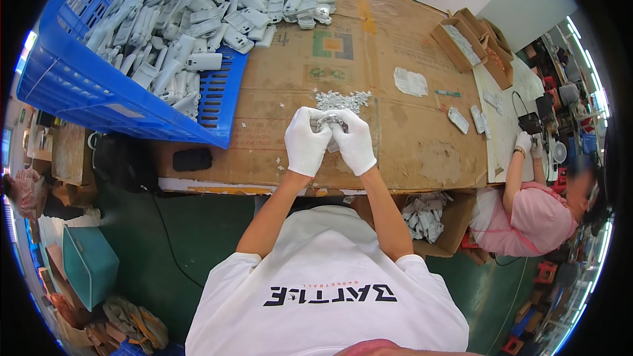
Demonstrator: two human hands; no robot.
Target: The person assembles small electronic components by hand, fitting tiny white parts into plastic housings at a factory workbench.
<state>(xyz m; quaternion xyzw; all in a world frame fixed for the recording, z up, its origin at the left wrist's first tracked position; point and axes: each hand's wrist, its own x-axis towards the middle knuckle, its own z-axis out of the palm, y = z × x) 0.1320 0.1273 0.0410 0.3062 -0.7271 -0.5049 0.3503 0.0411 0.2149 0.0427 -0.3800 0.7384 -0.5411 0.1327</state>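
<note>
My left hand (307,142) and my right hand (353,142), both in white gloves, meet over the near middle of the cardboard-covered table (290,72). Between their closed fingers they grip a small grey-white plastic part (330,120); the gloves hide most of it, so its exact kind is unclear. Just beyond my fingertips lies a heap of tiny white plastic pieces (343,100). To the far left, a blue plastic crate (132,109) lies tipped with its open side toward the table, and many white plastic housings (204,26) spill from it.
Small cardboard boxes (461,43) stand at the back right, near a crumpled white paper (410,82) and several white housings (458,120). A black object (192,159) lies at the left edge. Below the table's right side sits a carton (455,231). A co-worker in pink (527,217) works at right.
</note>
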